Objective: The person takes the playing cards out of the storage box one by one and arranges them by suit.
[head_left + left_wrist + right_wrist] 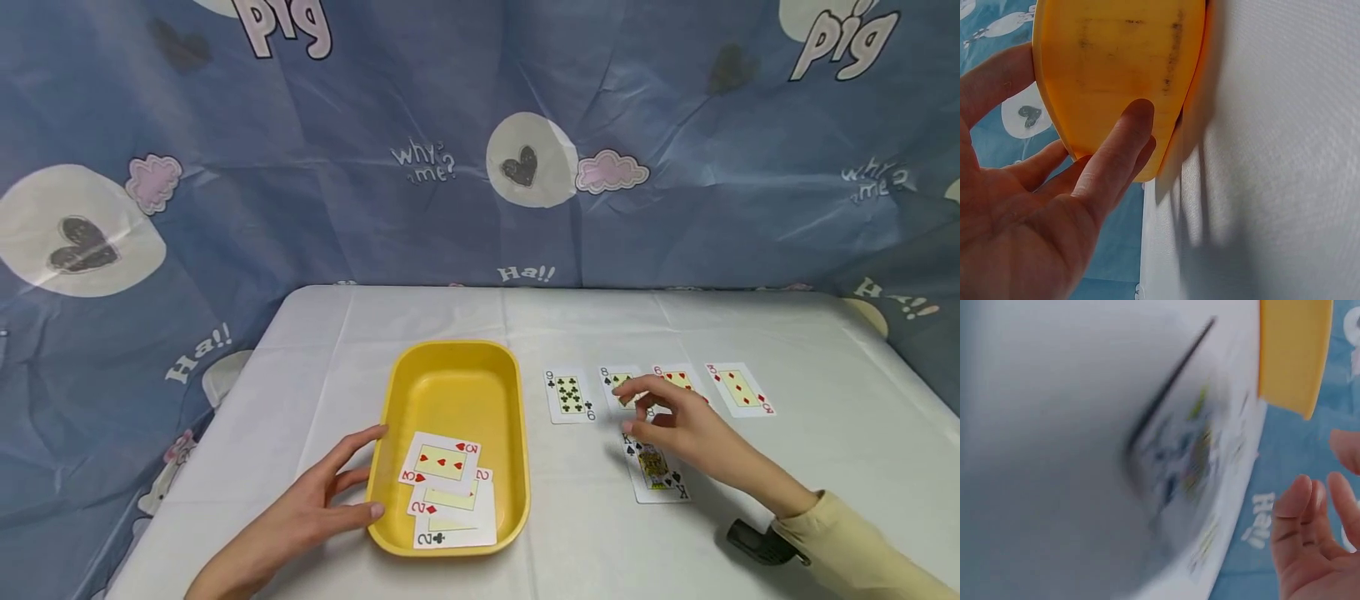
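My left hand (307, 508) is at the left side of a yellow tray (517, 467), thumb and fingertips against its rim; the left wrist view shows a finger along the tray's outer wall (1122, 56). Inside the tray's near half lie overlapping playing cards: a three of hearts (440, 461) on top, a two of diamonds (450, 498) and a two of clubs (457, 537). My right hand (693, 433) is over the table with loosely bent fingers and nothing between them. It overlaps the upper edge of a king of spades (652, 468). The right wrist view shows its thumb and fingers apart.
A row of face-up cards lies right of the tray: a nine of clubs (569, 396), a partly hidden black eight (611, 379), a red card (678, 377) and a three of diamonds (740, 390). A black device (761, 542) is at my right wrist. Patterned blue cloth (450, 225) hangs behind the white table (847, 467).
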`<state>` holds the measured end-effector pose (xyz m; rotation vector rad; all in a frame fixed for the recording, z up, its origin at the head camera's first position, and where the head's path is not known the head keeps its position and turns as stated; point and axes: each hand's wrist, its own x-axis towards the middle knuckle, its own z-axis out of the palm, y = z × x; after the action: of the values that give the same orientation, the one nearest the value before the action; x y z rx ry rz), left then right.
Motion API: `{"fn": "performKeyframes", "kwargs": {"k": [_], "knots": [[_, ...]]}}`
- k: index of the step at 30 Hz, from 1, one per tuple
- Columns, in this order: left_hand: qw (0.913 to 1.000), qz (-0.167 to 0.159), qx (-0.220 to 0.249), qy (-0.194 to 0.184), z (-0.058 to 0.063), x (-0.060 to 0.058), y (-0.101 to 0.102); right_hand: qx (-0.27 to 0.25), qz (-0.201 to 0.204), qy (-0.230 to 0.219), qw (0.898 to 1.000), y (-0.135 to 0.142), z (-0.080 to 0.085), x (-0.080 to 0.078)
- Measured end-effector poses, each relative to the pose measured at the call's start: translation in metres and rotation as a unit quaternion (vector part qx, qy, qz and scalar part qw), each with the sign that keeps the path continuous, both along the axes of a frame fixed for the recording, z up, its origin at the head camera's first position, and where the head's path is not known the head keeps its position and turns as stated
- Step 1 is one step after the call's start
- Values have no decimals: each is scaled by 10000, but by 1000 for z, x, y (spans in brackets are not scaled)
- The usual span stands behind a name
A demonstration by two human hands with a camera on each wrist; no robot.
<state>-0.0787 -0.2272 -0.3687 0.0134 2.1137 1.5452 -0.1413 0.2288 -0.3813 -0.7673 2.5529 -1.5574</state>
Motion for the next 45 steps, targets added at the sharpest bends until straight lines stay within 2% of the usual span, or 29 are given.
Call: {"fn": "performKeyframes", "kwargs": {"k": [8,15,18,21,27,32,35,40,45], "knots": [[10000,60,-20,-32,-2,-2,2,-395,477,147,9980,-48,8,-11],[9999,118,-27,-27,-1,-2,2,-721,1324,402,9878,-95,7,-15],[9999,132,-44,-44,-1,-2,2,-699,1716,527,9813,-114,7,-17],[9998,184,-90,-57,-1,-2,2,-351,2141,533,9747,-130,10,-20],[9998,168,-121,-22,-1,-2,1,620,3147,201,9470,-159,20,-37],[9999,94,-35,-22,-1,-1,0,1473,3785,138,9137,-183,22,-55],[10000,47,4,-32,-1,0,-1,1772,4085,12,8954,-195,20,-64],[10000,8,35,-8,-2,0,-2,2082,4283,-155,8792,-212,15,-75],[10000,-27,89,-34,-2,0,-3,2595,4213,-142,8689,-221,13,-75]]}}
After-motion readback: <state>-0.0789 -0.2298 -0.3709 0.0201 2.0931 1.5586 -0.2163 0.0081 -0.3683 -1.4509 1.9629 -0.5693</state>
